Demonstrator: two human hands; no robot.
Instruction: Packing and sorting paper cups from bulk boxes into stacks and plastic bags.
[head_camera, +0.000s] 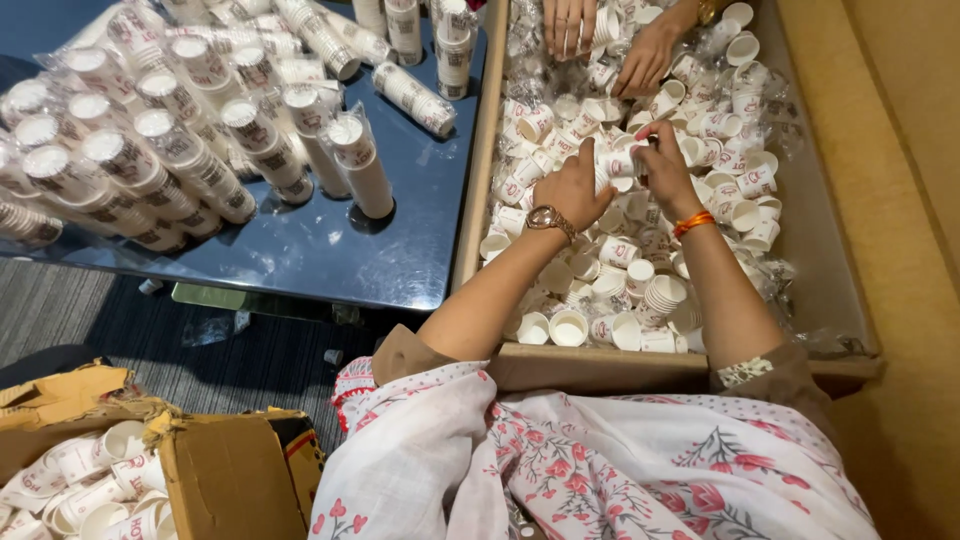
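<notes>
Nesting small paper cups into short stack (622, 163), as I judge step now. Left hand (572, 186) curled around stack, fingers closed on it, above wooden tray (470, 190) full of loose cups (610, 285). Right hand (665, 170) pinches stack at other end, thumb and fingers closed. Next move, I think, needs picking one loose cup just beside and aligning its mouth correctly. Co-worker hands (610, 40) sort at far end of tray.

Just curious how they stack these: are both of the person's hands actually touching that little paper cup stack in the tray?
Touching. The head view shows the left hand and right hand closed around the short cup stack, fingers overlapping it with no gap.
</notes>
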